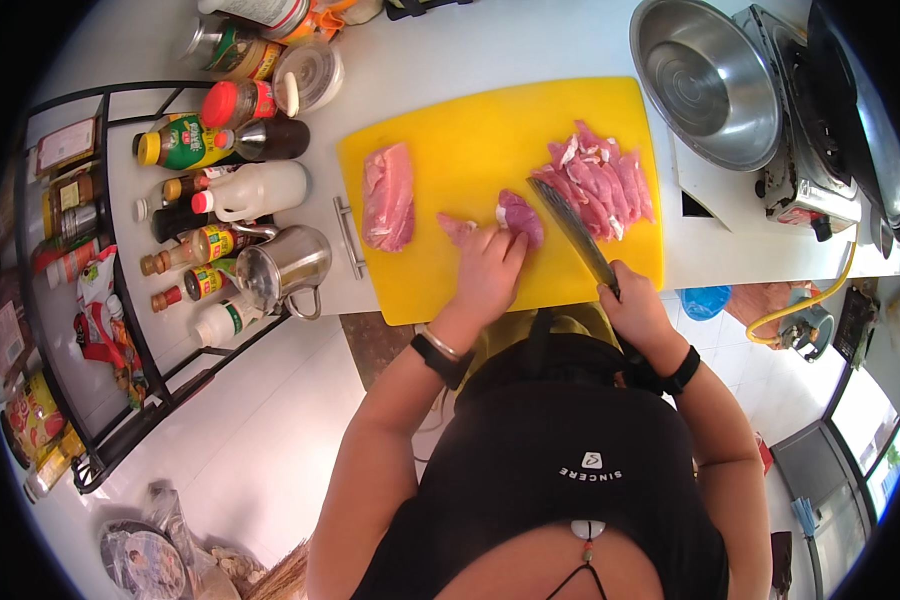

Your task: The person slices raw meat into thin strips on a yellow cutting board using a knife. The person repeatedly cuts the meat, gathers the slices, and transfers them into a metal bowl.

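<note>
On a yellow cutting board [457, 157], my left hand [491, 270] presses its fingertips on a small piece of raw meat [521, 217]. A paler scrap of meat [454, 227] lies by its fingers. My right hand [634, 300] grips the handle of a kitchen knife [574, 231], whose dark blade slants up and left over the board. The blade lies between the small piece and a pile of sliced raw meat [596, 184]. At the board's left side rests a larger block of raw meat [388, 199].
A steel basin [705, 82] stands right of the board, beside a gas stove [810, 187] with a yellow hose [802, 304]. To the left are a steel pitcher [289, 266], a white plastic jug [262, 191], several sauce bottles and a black metal rack [112, 247].
</note>
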A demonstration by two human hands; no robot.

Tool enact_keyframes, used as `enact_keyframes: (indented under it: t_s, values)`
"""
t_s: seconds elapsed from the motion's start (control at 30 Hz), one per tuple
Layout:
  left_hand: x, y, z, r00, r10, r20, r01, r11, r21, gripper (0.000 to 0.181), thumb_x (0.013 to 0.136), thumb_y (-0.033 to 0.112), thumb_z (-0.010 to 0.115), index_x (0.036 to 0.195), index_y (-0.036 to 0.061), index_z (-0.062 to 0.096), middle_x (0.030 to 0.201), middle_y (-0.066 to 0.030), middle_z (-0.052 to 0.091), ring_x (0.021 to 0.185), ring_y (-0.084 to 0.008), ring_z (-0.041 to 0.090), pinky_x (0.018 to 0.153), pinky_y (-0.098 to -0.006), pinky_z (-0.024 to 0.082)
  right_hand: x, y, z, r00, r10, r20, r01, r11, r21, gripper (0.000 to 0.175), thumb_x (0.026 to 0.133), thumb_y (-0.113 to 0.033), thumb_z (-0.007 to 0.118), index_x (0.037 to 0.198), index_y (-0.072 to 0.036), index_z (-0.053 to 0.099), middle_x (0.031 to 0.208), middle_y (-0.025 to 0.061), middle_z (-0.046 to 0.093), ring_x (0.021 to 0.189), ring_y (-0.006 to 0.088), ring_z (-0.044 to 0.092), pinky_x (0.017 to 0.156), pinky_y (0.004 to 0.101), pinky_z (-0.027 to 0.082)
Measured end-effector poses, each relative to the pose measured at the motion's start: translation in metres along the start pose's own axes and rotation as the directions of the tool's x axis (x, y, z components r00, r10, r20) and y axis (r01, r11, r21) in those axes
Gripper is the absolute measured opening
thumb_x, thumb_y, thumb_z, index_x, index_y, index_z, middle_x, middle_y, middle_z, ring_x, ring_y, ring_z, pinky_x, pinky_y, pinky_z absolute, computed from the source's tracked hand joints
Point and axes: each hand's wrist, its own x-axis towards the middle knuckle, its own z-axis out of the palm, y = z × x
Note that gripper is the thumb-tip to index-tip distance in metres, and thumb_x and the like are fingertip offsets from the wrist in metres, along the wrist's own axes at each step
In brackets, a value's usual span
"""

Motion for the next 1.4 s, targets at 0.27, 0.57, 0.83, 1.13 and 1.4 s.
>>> enact_keyframes:
  t_s: [0.27, 0.57, 0.83, 1.13, 1.4]
  values:
    - [0.002, -0.02, 0.009, 0.997, 0.064, 0.046, -0.061, 0.996, -0.068, 0.034, 0.081, 0.007, 0.064, 0.112, -0.0033, 0.068, 0.119, -0.019, 0.064, 0.118, -0.0387, 0.06, 0.101, -0.0488, 0.05, 0.001, -0.011, 0.003, 0.998, -0.056, 0.029, 0.059, 0.992, -0.112, 0.018, 0.098, -0.014, 0.057, 0.101, 0.002, 0.051, 0.085, 0.0295, 0.065, 0.082, 0.0499, 0.065, 0.074, 0.0562, 0.052]
    - [0.002, -0.028, 0.013, 0.991, 0.127, 0.049, -0.124, 0.99, -0.073, 0.03, 0.081, 0.008, 0.063, 0.11, 0.0003, 0.069, 0.125, -0.0164, 0.063, 0.125, -0.0372, 0.058, 0.105, -0.0472, 0.048, -0.016, -0.039, 0.006, 0.995, -0.098, -0.002, 0.095, 0.972, -0.213, 0.013, 0.099, -0.012, 0.054, 0.097, 0.001, 0.051, 0.079, 0.0265, 0.066, 0.07, 0.0463, 0.067, 0.064, 0.0532, 0.055]
    - [0.003, -0.034, 0.022, 0.988, 0.115, 0.107, -0.107, 0.991, -0.082, 0.028, 0.085, 0.013, 0.06, 0.109, 0.0026, 0.068, 0.129, -0.0165, 0.06, 0.127, -0.0361, 0.056, 0.106, -0.0444, 0.049, -0.019, -0.045, 0.009, 0.995, -0.103, 0.016, 0.104, 0.96, -0.261, 0.012, 0.099, -0.011, 0.053, 0.097, 0.0, 0.051, 0.077, 0.0248, 0.066, 0.066, 0.0452, 0.067, 0.061, 0.0516, 0.056]
    - [0.001, -0.033, 0.027, 0.991, 0.068, 0.113, -0.057, 0.993, -0.102, 0.025, 0.084, 0.013, 0.063, 0.107, 0.0042, 0.069, 0.126, -0.0171, 0.061, 0.124, -0.0366, 0.057, 0.103, -0.0447, 0.05, -0.008, -0.049, 0.013, 0.996, 0.013, 0.087, 0.011, 0.964, -0.266, 0.01, 0.096, -0.008, 0.054, 0.098, 0.001, 0.051, 0.077, 0.0245, 0.068, 0.068, 0.0432, 0.07, 0.063, 0.0508, 0.058]
    - [-0.003, -0.037, 0.032, 0.995, 0.067, 0.07, -0.052, 0.98, -0.192, 0.032, 0.077, 0.009, 0.068, 0.109, 0.0061, 0.071, 0.12, -0.0162, 0.062, 0.117, -0.0377, 0.06, 0.099, -0.046, 0.052, 0.067, -0.052, 0.046, 0.992, -0.124, 0.025, 0.127, 0.971, -0.201, 0.015, 0.096, -0.009, 0.055, 0.104, 0.004, 0.053, 0.081, 0.0272, 0.069, 0.075, 0.0469, 0.069, 0.066, 0.0535, 0.057]
